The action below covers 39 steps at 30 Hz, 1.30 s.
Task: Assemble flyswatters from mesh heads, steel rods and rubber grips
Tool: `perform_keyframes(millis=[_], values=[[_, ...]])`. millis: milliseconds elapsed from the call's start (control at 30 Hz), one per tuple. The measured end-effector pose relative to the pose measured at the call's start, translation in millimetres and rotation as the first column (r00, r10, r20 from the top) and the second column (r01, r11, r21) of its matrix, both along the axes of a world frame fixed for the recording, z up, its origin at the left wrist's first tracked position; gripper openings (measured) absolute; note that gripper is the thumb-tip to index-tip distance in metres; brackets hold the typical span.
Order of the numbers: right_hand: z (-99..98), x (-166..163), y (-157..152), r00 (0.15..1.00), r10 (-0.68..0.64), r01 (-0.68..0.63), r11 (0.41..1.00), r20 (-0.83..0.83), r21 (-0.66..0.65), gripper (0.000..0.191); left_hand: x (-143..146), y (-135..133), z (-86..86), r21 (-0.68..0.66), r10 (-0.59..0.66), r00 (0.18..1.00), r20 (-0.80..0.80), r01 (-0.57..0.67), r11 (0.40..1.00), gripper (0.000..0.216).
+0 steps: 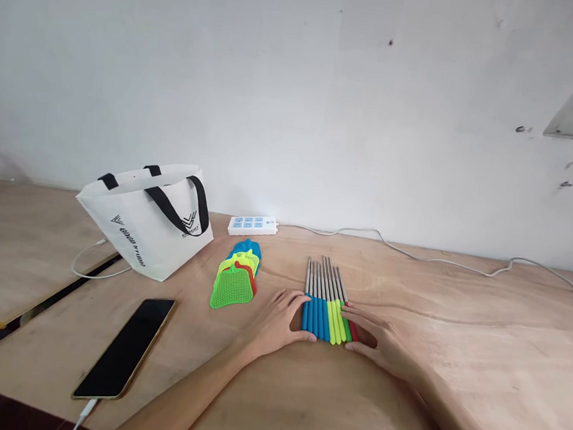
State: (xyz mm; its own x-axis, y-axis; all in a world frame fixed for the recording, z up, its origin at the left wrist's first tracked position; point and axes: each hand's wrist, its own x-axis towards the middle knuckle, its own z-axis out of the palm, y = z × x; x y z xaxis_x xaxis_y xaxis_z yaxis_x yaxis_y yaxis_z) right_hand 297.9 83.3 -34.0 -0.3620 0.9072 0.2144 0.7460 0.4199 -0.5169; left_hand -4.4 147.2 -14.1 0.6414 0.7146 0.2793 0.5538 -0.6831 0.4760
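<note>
A row of several metal rods with blue, yellow-green, green and red grips lies on the wooden table. My left hand lies flat against the row's left side, fingers stretched out and touching the blue grips. My right hand lies flat against the right side, fingers touching the red grip. Both hands bracket the row and grip nothing. A stack of plastic mesh swatter heads in green, red, yellow and blue lies to the left of the rods.
A white tote bag with black handles stands at the left. A phone lies face up on a charging cable near the front left edge. A white power strip and its cord run along the wall.
</note>
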Motion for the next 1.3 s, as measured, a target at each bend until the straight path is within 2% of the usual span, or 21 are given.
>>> perform_keyframes(millis=[200,433,833,1300], values=[[-3.2,-8,-1,0.999,-0.039,0.039,0.999,0.016,0.035,0.062,0,1,-2.1,-0.023,0.023,1.000,0.005,-0.023,0.999,0.073],[6.1,-26,-5,0.991,-0.099,0.087,0.988,0.094,0.126,0.058,-1,1,-4.0,-0.069,0.075,0.997,0.001,-0.075,0.995,0.077],[5.9,-34,-7,0.976,-0.147,0.107,0.967,0.161,0.231,0.054,0,2,-2.4,-0.006,0.066,0.998,-0.003,-0.066,0.998,0.068],[6.5,-48,-9,0.959,-0.199,0.135,0.948,0.203,0.289,0.055,2,2,-2.5,0.008,0.072,0.997,0.034,-0.072,0.997,0.064]])
